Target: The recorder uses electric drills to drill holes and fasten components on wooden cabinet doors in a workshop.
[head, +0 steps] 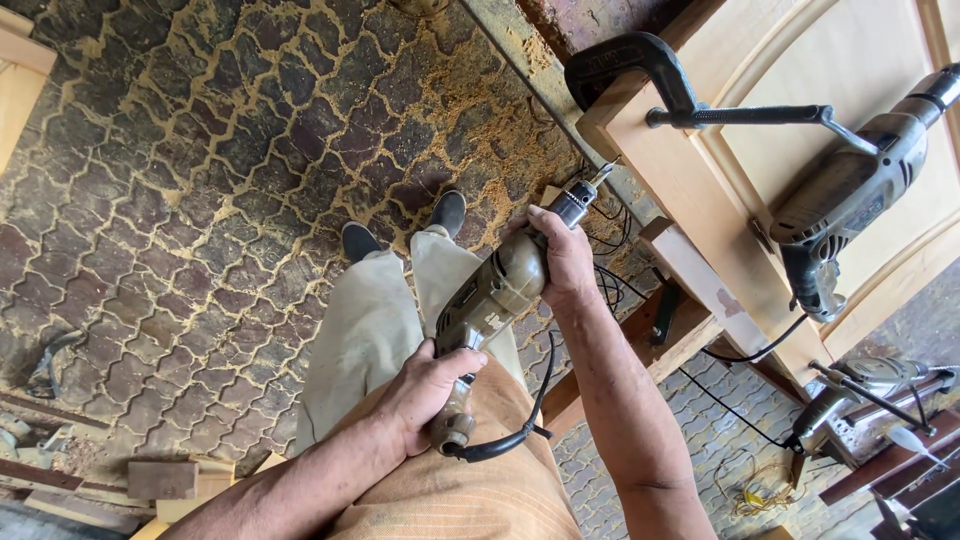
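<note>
I hold a grey-green electric drill point(495, 290) with both hands, in front of my legs. My left hand point(425, 390) is closed around its pistol grip near the black cord. My right hand point(563, 262) wraps the front of the body just behind the chuck. The drill bit point(603, 177) points up and to the right, its tip at the edge of a pale wooden door frame point(680, 190). A black C-clamp point(640, 70) grips the frame's corner right above the bit.
A second grey drill point(850, 200) lies on the wooden door panel at the right. Another power tool point(850, 395) sits on a bench lower right, with black cables hanging nearby. The paved floor point(200, 180) is dusted with sawdust; wood offcuts point(165, 480) lie lower left.
</note>
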